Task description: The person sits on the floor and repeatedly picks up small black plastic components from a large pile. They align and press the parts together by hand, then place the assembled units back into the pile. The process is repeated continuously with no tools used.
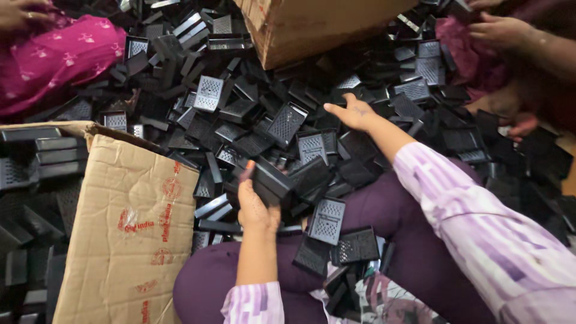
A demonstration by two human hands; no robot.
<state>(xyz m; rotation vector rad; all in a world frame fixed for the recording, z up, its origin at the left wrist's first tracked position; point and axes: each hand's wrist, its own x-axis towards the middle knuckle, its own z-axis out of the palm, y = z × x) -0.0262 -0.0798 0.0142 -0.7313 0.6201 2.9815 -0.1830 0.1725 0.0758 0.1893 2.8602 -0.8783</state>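
Observation:
A big heap of black plastic perforated tray-like parts (pixel 288 123) covers the floor in front of me. My left hand (pixel 257 207) grips a short stack of these black parts (pixel 273 180) just above my lap. My right hand (pixel 354 113) reaches forward into the heap, palm down, fingers spread over loose parts; whether it grips one is unclear. A few loose black parts (pixel 327 221) lie on my purple-clad legs.
An open cardboard box (pixel 129 222) at the left holds stacked black parts in rows. Another cardboard box (pixel 312 27) stands at the top centre. A person in pink (pixel 57 54) sits top left; another person's hand (pixel 504 33) works top right.

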